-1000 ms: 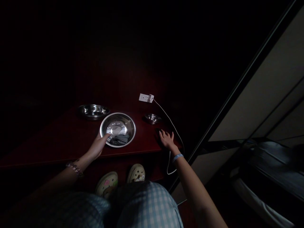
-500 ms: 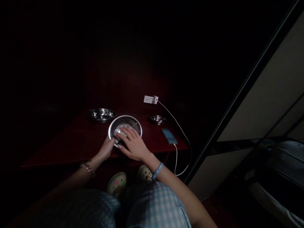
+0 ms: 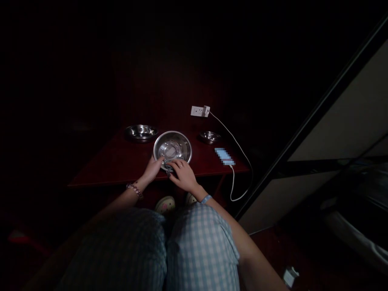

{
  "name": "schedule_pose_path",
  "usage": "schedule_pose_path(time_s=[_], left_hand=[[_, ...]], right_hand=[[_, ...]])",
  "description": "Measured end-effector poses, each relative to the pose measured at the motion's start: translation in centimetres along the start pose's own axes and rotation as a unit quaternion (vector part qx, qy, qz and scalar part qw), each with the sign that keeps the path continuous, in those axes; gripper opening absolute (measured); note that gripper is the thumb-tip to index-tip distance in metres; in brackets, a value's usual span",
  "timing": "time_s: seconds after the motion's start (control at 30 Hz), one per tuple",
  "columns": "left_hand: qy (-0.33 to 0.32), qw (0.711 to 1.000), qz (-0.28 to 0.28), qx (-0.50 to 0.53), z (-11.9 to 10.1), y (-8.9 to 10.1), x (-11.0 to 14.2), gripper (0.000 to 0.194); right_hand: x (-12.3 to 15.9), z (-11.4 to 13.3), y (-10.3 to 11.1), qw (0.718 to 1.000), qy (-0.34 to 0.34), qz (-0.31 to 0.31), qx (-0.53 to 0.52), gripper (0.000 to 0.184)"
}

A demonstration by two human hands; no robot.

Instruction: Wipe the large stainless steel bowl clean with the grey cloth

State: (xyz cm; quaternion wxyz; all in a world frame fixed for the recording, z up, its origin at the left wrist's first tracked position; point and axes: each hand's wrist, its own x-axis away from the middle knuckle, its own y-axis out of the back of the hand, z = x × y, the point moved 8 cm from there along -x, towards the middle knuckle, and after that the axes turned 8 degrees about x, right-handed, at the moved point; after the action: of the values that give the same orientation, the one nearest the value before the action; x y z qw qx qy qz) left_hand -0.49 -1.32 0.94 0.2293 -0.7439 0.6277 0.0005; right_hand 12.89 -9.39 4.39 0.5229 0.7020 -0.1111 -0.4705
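Note:
A steel bowl [image 3: 172, 146] sits on a dark red table [image 3: 121, 161] in front of me. My left hand [image 3: 151, 170] grips the bowl's near left rim. My right hand [image 3: 182, 176] is closed over a dark grey cloth [image 3: 170, 166] at the bowl's near edge. I wear a beaded bracelet on the left wrist and a blue band on the right. The room is very dark.
A second steel bowl [image 3: 141, 132] stands at the back left, a small one [image 3: 209, 137] at the back right. A phone [image 3: 224, 156] lies on the table's right side, cabled to a white wall socket [image 3: 200, 110]. A dark-framed panel [image 3: 303, 129] rises on the right.
My right hand left the table's right edge, reached into the bowl and now draws the cloth to its near rim. The phone has come into view. My view has shifted.

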Motion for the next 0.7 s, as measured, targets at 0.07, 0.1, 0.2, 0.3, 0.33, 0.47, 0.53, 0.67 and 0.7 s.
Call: schedule_pose_path(time_s=[0.07, 0.1, 0.2, 0.3, 0.33, 0.47, 0.53, 0.67, 0.7], left_hand=[[-0.003, 1.000, 0.001, -0.015, -0.1, 0.1, 0.0, 0.042], [0.001, 1.000, 0.007, -0.018, -0.1, 0.0, 0.1, 0.042], [0.008, 1.000, 0.025, -0.014, -0.2, -0.3, 0.1, 0.046], [0.012, 0.999, 0.031, -0.026, -0.3, -0.4, 0.2, 0.047], [0.017, 0.999, 0.031, -0.028, -0.3, -0.4, 0.2, 0.046], [0.030, 0.999, 0.023, -0.010, -0.1, -0.3, 0.2, 0.043], [0.027, 0.999, 0.024, -0.002, -0.1, -0.3, 0.2, 0.042], [0.017, 0.999, 0.037, -0.004, -0.3, -0.4, 0.0, 0.041], [0.020, 0.999, 0.039, -0.003, -0.3, -0.4, 0.0, 0.042]], right_hand=[[0.3, -0.2, -0.1, 1.000, -0.021, -0.001, 0.010, 0.042], [0.4, -0.2, -0.2, 1.000, -0.024, 0.000, 0.015, 0.042], [0.7, -0.3, -0.3, 0.999, -0.037, -0.009, 0.030, 0.042], [0.9, -0.4, -0.3, 0.997, -0.054, -0.025, 0.051, 0.043], [1.0, -0.4, -0.3, 0.996, -0.056, -0.028, 0.056, 0.044], [1.1, -0.3, -0.1, 0.996, -0.062, -0.028, 0.066, 0.046], [1.1, -0.8, 0.4, 0.992, -0.093, -0.034, 0.079, 0.043], [1.1, -1.8, 1.3, 0.982, -0.148, -0.048, 0.106, 0.039], [1.1, -1.9, 1.5, 0.982, -0.147, -0.049, 0.110, 0.040]])
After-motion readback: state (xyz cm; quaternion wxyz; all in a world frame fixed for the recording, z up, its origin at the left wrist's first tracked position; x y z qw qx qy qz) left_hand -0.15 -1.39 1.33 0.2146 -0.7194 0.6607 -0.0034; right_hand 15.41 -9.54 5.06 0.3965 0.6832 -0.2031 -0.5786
